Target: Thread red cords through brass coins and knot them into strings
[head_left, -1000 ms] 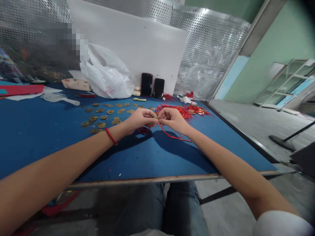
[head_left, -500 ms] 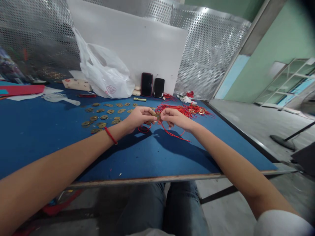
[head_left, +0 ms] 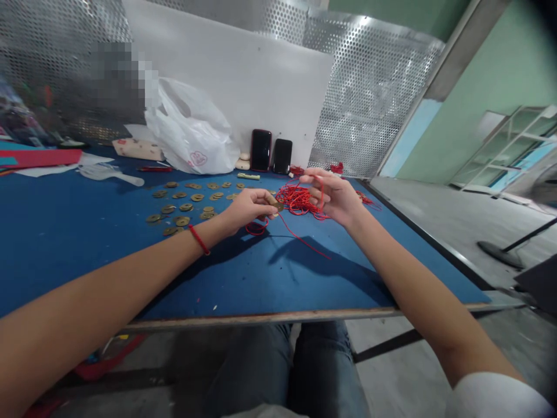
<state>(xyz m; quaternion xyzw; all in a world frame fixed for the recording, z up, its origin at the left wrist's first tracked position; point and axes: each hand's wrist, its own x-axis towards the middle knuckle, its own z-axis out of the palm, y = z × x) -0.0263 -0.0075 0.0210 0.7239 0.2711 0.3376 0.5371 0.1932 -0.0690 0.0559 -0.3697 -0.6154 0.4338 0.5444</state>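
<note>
My left hand (head_left: 255, 206) pinches a brass-coloured coin (head_left: 279, 206) between thumb and fingers above the blue table (head_left: 261, 284). A thin red cord (head_left: 300, 238) trails from the coin down to the right, and a red loop hangs below the same hand. My right hand (head_left: 335, 197) is raised to the right of the coin, apart from it, with its fingers curled round a strand of red cord (head_left: 322, 194). Behind lies a tangled heap of red cords (head_left: 296, 198). To the left of my left hand, several coins (head_left: 185, 207) with holes lie scattered and in small piles.
At the back stand a white plastic bag (head_left: 195, 139) and two dark phones (head_left: 261, 150), leaning on a white board (head_left: 230, 64). A clear plastic scoop (head_left: 108, 173), a tissue pack (head_left: 138, 149) and a red flat object (head_left: 39, 157) lie at left. The table's front edge (head_left: 270, 318) is near my legs.
My right hand has moved away from the coin, up and to the right, drawing a red strand with it. My left hand stays in place with the coin.
</note>
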